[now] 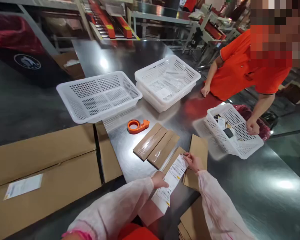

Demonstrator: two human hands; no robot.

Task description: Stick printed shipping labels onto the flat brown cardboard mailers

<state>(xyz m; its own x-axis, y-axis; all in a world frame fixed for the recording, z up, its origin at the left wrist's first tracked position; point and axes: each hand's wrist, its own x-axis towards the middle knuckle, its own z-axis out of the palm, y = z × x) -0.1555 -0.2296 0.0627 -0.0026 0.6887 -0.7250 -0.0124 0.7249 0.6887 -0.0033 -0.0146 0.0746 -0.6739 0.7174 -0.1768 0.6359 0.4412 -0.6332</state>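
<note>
A long strip of printed white shipping labels [174, 173] stretches between my hands, with its lower end hanging towards me. My left hand [160, 180] is closed on the strip's left edge near the middle. At the far end, my right hand [193, 162] pinches the strip's top corner. Under and just behind the strip lies a flat brown cardboard mailer [173, 159]. Two similar taped mailers, one left [150, 141] and one beside it [163, 149], lie beyond my left hand. More flat cardboard [199, 150] lies beside my right hand.
An orange tape dispenser [137, 126] lies left of the mailers. White baskets [99, 96] [167, 83] stand behind. A person in orange [250, 73] touches a basket with small items [235, 130]. Large cartons [44, 166] stand left; stacked cardboard [196, 220] lies near me.
</note>
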